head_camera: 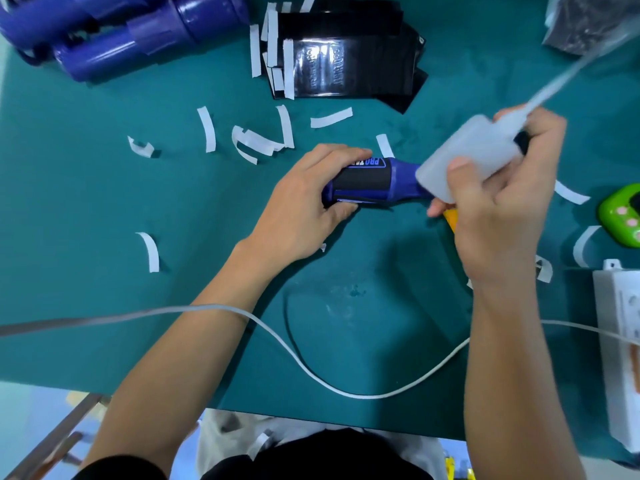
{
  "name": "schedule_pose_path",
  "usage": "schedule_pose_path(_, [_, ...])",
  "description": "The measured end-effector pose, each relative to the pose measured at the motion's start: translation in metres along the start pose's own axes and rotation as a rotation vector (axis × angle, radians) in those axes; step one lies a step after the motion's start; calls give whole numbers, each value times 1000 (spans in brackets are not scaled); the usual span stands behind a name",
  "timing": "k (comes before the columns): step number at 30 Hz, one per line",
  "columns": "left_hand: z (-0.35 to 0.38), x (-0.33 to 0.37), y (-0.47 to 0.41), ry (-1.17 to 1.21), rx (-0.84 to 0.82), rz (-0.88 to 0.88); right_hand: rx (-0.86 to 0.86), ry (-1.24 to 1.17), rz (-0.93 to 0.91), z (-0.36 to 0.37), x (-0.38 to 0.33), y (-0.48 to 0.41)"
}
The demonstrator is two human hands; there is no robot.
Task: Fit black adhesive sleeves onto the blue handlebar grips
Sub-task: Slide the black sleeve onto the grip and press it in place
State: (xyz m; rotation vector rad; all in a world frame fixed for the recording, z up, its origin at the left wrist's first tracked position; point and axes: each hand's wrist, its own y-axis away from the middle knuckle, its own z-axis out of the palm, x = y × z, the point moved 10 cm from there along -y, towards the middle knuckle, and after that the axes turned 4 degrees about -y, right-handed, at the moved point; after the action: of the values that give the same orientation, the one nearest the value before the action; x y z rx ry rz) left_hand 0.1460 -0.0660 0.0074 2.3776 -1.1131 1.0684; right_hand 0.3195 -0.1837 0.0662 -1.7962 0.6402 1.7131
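Fingers (346,155) of the left hand (304,206) curl round the left end of a glossy blue plastic handlebar grip (403,181), clamping it low over the middle of the teal mat (104,202). Its long axis runs left to right. A matte black adhesive sleeve (363,180) with blue lettering wraps it. The right hand (502,209) grips a translucent white plastic block (474,150) against the grip's right end. Curled white paper strips (206,129) litter the mat. Flat glossy black sleeves (349,64) and more blue grips (138,39) lie farther back.
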Motion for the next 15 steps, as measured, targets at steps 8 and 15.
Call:
schedule_pose_path(8, [-1, -7, 0, 66, 7, -72, -159, -290, 179, 9, 15, 5])
schedule_pose_path(15, [-1, -8, 0, 92, 4, -56, -178, -500, 333, 11, 29, 6])
